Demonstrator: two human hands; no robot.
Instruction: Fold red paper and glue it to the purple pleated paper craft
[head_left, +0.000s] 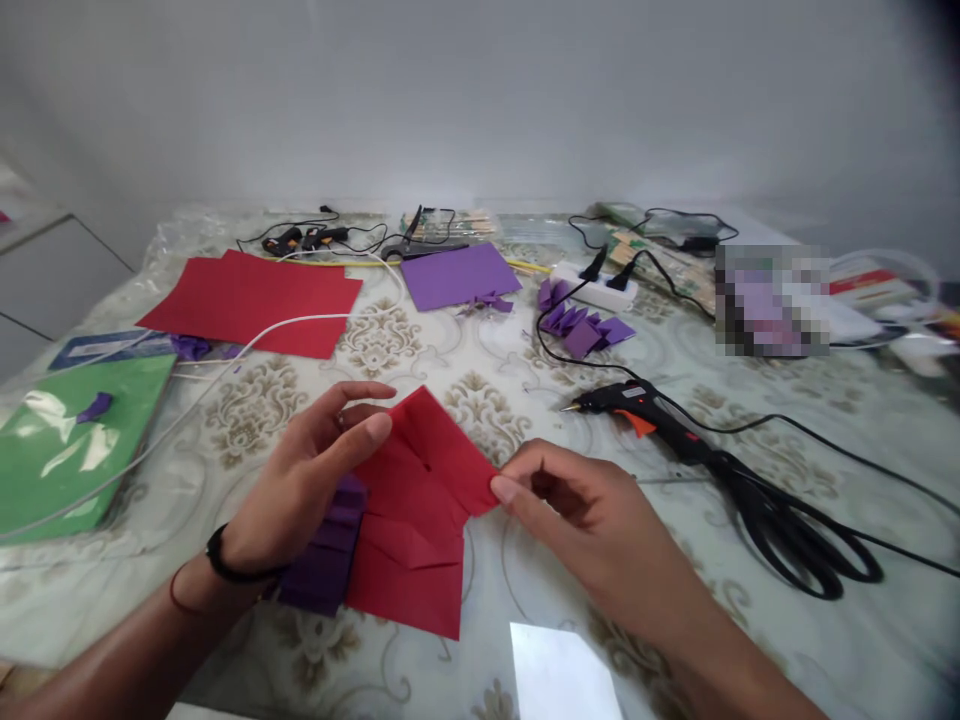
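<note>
A creased, folded sheet of red paper [409, 500] is raised at its far part above the patterned table. My right hand [577, 510] pinches its right corner between thumb and index finger. My left hand [315, 460] grips its upper left edge, the thumb on top and the other fingers partly hidden. Under my left wrist and beside the red paper lies a pleated purple paper piece [322, 555], partly covered. To the right of my right hand rests a black glue gun [667, 420] with an orange trigger, and black-handled scissors [780, 530] lie against it.
Red sheets [255, 300] and a purple sheet [457, 275] lie farther back. Folded purple pieces [585, 330] sit by a white power strip [600, 288]. A green pack [75, 450] is at left, crossed by a white cable [202, 400]. A black cord [810, 425] runs rightward.
</note>
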